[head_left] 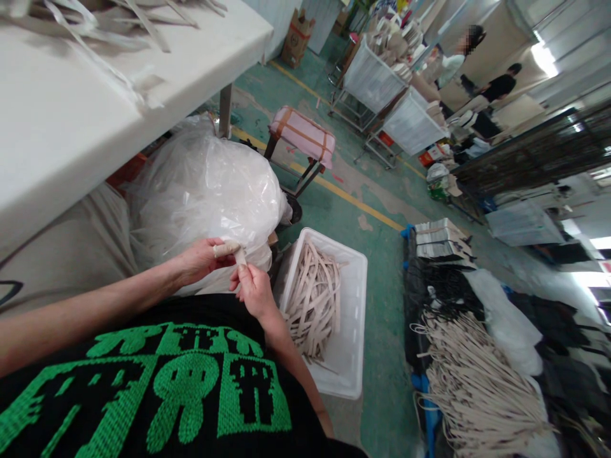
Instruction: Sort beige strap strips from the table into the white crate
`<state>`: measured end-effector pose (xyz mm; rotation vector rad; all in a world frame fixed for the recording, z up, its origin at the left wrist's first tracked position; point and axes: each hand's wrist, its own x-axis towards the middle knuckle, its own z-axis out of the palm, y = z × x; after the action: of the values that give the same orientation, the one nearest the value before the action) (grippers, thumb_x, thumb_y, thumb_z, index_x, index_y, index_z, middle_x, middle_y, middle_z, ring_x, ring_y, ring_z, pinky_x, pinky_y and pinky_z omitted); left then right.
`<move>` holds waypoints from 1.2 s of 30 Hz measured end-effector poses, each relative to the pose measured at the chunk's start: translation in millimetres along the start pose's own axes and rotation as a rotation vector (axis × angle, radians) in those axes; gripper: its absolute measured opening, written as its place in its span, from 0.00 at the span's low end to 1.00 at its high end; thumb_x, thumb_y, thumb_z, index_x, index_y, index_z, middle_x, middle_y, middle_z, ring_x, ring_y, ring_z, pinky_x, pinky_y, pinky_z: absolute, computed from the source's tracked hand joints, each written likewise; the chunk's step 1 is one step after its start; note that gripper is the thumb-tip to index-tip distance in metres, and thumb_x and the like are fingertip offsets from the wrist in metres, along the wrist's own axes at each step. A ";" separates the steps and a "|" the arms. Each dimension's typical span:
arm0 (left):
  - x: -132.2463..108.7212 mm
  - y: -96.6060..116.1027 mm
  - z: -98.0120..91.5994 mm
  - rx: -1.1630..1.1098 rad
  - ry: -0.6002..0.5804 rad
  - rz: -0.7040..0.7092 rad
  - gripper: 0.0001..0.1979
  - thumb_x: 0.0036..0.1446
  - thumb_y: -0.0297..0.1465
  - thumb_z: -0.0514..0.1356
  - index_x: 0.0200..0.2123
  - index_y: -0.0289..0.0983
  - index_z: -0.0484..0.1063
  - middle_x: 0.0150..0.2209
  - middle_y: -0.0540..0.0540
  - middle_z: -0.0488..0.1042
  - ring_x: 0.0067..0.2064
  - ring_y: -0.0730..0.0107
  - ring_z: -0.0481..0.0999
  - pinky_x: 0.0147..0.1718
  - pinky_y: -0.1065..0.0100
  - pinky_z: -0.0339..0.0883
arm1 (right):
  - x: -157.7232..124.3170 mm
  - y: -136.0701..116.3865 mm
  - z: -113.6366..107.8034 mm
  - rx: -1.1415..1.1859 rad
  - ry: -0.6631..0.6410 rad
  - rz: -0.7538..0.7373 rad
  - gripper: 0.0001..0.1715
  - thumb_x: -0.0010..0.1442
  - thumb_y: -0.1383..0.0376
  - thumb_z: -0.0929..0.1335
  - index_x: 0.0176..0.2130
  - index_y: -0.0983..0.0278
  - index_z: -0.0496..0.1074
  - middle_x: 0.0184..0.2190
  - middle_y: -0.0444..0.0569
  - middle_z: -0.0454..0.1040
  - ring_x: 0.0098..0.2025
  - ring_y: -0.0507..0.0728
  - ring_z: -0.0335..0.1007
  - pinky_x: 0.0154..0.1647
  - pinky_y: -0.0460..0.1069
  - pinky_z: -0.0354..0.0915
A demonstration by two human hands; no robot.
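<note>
In front of my body, both of my hands meet over a big clear plastic bag. A short pale strip runs between the fingertips. My right hand pinches its lower end between thumb and fingers. At the upper end is my left hand, its fingers drawn together against the strip. Beige wrapping covers at least one finger of that hand. What lies under the left fingertips is too small to make out.
A white bin of loose beige straps stands right of my hands. A white-covered table with straps is at upper left. Beyond are a pink padded stool, a cart piled with beige cords, wheeled bins and two people.
</note>
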<state>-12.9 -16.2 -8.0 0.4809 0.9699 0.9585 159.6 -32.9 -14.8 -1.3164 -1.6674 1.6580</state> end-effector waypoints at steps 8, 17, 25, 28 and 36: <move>-9.3 6.4 0.4 0.183 0.098 0.069 0.14 0.38 0.41 0.77 0.23 0.39 0.82 0.29 0.45 0.83 0.32 0.62 0.79 0.34 0.67 0.75 | -28.3 1.8 -2.7 -0.031 -0.097 0.028 0.16 0.70 0.56 0.65 0.39 0.65 0.75 0.30 0.45 0.79 0.25 0.49 0.73 0.30 0.43 0.67; -22.0 30.3 60.2 0.462 -0.258 0.045 0.08 0.44 0.40 0.74 0.25 0.43 0.84 0.17 0.50 0.75 0.18 0.69 0.69 0.19 0.68 0.66 | -56.8 -19.3 -10.1 0.087 0.145 -0.160 0.27 0.73 0.50 0.57 0.41 0.62 0.76 0.33 0.47 0.79 0.33 0.53 0.78 0.40 0.48 0.73; -4.2 28.6 88.7 0.471 -0.395 -0.098 0.19 0.43 0.48 0.74 0.31 0.39 0.85 0.20 0.47 0.78 0.20 0.64 0.75 0.19 0.68 0.70 | -67.6 5.4 -8.4 0.145 0.288 -0.192 0.31 0.73 0.48 0.56 0.36 0.63 0.75 0.27 0.49 0.78 0.26 0.54 0.77 0.32 0.48 0.72; 4.4 10.9 91.9 0.491 -0.409 -0.150 0.22 0.45 0.49 0.73 0.33 0.36 0.84 0.14 0.50 0.71 0.14 0.72 0.67 0.13 0.73 0.60 | -65.9 8.7 -8.2 0.144 0.404 -0.220 0.29 0.73 0.49 0.57 0.35 0.62 0.75 0.27 0.50 0.79 0.30 0.56 0.79 0.42 0.50 0.73; 17.9 11.2 81.3 0.460 -0.301 -0.202 0.20 0.42 0.46 0.75 0.32 0.36 0.84 0.19 0.47 0.78 0.19 0.66 0.75 0.18 0.70 0.69 | -63.5 24.9 -0.2 0.132 0.233 -0.023 0.26 0.73 0.52 0.57 0.37 0.64 0.74 0.27 0.48 0.78 0.25 0.53 0.76 0.29 0.45 0.69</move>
<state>55.6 9.7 33.0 0.8689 0.9407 0.4587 195.8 -90.5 -18.7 -1.3620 -1.4085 1.5089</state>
